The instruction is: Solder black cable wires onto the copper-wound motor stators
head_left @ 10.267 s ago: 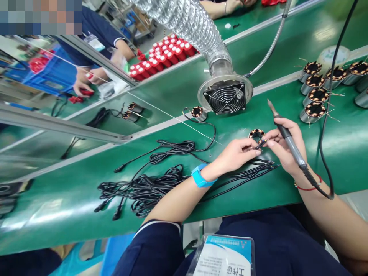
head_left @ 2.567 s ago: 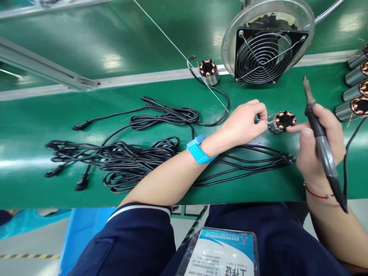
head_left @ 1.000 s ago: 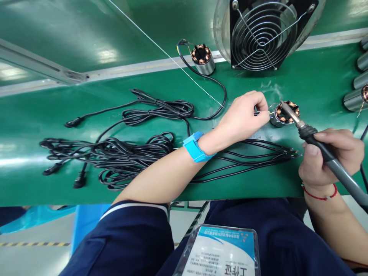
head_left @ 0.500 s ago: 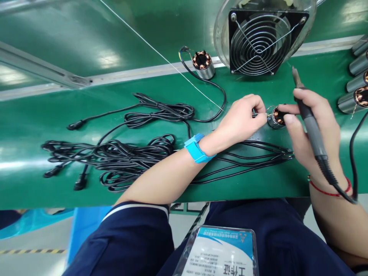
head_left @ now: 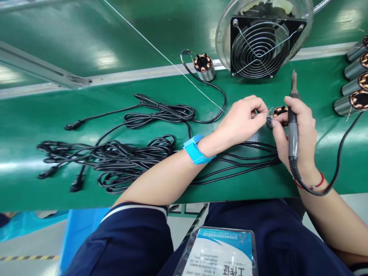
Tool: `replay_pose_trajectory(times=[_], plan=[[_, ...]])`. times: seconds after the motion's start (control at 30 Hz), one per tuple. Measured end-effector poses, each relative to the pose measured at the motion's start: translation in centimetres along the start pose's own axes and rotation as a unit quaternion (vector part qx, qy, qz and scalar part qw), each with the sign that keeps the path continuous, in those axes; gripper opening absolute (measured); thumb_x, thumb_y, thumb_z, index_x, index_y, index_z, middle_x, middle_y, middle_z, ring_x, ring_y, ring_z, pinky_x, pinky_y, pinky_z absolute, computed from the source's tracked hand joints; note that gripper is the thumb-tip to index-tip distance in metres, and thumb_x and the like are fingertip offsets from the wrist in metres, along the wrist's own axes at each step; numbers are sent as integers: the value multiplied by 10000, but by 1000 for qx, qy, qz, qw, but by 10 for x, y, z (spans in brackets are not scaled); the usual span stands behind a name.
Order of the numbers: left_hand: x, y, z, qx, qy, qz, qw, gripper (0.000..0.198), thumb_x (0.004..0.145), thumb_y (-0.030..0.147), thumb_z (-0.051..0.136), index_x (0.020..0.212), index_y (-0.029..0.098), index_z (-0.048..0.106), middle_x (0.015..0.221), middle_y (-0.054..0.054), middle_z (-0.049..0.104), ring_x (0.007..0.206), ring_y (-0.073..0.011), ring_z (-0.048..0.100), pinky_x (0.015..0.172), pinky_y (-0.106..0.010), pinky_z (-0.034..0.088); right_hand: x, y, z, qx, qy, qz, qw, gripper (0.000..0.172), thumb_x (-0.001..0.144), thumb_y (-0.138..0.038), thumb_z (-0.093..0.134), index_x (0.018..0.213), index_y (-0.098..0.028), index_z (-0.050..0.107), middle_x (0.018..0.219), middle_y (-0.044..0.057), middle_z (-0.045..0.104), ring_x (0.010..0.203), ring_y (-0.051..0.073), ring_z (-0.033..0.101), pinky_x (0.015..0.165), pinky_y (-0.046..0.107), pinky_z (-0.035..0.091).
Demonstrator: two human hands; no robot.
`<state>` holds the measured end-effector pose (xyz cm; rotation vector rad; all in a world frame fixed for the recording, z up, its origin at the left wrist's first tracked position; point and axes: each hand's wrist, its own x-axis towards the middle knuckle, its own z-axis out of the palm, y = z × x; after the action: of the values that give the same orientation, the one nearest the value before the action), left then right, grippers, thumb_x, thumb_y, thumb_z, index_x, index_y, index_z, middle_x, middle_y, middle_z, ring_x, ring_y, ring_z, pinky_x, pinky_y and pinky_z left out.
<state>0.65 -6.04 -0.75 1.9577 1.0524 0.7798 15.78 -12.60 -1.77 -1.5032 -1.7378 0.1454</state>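
Note:
A small motor stator with copper windings (head_left: 280, 112) lies on the green belt (head_left: 86, 153) between my hands. My left hand (head_left: 244, 119), with a blue wrist strap (head_left: 195, 149), pinches a thin wire at the stator's left side. My right hand (head_left: 296, 134) grips a soldering iron (head_left: 292, 115) with its tip pointing up and away from the stator, while its thumb and forefinger touch the stator. A thin solder wire (head_left: 172, 63) runs from the upper left down to my left hand.
Tangled black cables (head_left: 120, 157) lie across the belt on the left and under my wrists. A wired stator (head_left: 204, 66) stands by the belt's far edge. A fume fan (head_left: 261, 42) sits behind. Several stators (head_left: 355, 99) line the right edge.
One second ago the iron's tip touched the stator with smoke rising. Since then my right hand has swung the iron upright and its fingers have come in against the stator.

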Motion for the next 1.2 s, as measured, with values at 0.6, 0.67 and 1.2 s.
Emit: replay_pose_trajectory(times=[0.6, 0.67, 1.2], plan=[[-2, -1, -5, 64, -15, 150, 987, 132, 849, 112, 498, 746, 177, 552, 852, -42, 607, 840, -167, 581, 781, -328, 474, -4, 15, -1, 140, 13, -6, 990, 459, 866, -216, 585, 1303, -295, 465, 921, -5, 661, 936, 209, 636, 952, 472, 490], [-2, 0, -6, 55, -19, 136, 989, 133, 836, 105, 504, 734, 173, 555, 853, -40, 608, 818, -158, 579, 769, -320, 474, -5, 14, -6, 95, -2, -25, 995, 470, 858, -216, 594, 1303, -290, 466, 922, -3, 682, 995, 230, 620, 974, 493, 457], [-4, 6, -2, 30, -27, 18, 999, 123, 748, 80, 530, 674, 177, 543, 827, -15, 601, 762, -138, 535, 793, -335, 498, -28, 16, -17, 108, 116, -21, 987, 387, 869, -290, 596, 1256, -282, 601, 917, 29, 685, 774, 216, 686, 734, 408, 540]])
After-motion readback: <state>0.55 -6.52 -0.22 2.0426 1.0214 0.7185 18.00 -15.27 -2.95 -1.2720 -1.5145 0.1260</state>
